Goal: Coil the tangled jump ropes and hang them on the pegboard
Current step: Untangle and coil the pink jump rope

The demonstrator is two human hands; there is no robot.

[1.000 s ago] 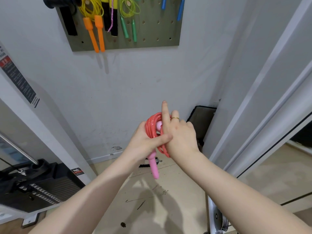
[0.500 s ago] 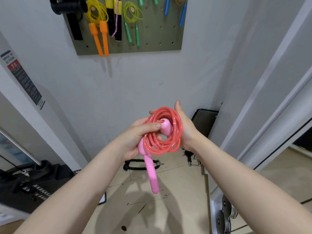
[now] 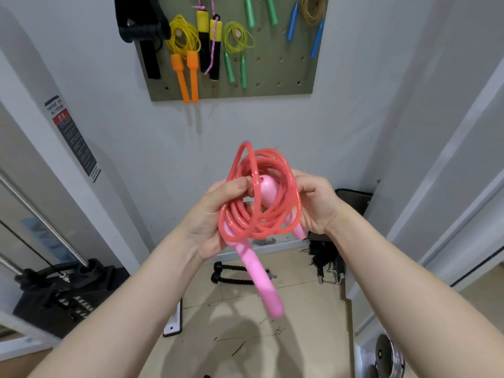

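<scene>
A coiled coral-pink jump rope (image 3: 275,170) with pink handles is held in front of me at chest height. My left hand (image 3: 215,214) grips the left side of the coil, thumb and fingers pinching strands near one handle's rounded end (image 3: 268,190). My right hand (image 3: 317,203) curls round the coil's right side. One pink handle (image 3: 261,282) hangs down below the coil. The olive pegboard (image 3: 283,66) is on the wall above, with yellow, purple, green and tan ropes hanging on it.
Black straps (image 3: 141,25) hang at the pegboard's left edge. A black weight machine (image 3: 62,293) stands at lower left. A black rope attachment (image 3: 234,274) and metal clips (image 3: 330,271) lie on the tiled floor. Weight plates (image 3: 387,358) sit at lower right.
Both hands have risen with the rope and spread apart, opening the coil into wide loops. The view has tilted up, showing more of the pegboard.
</scene>
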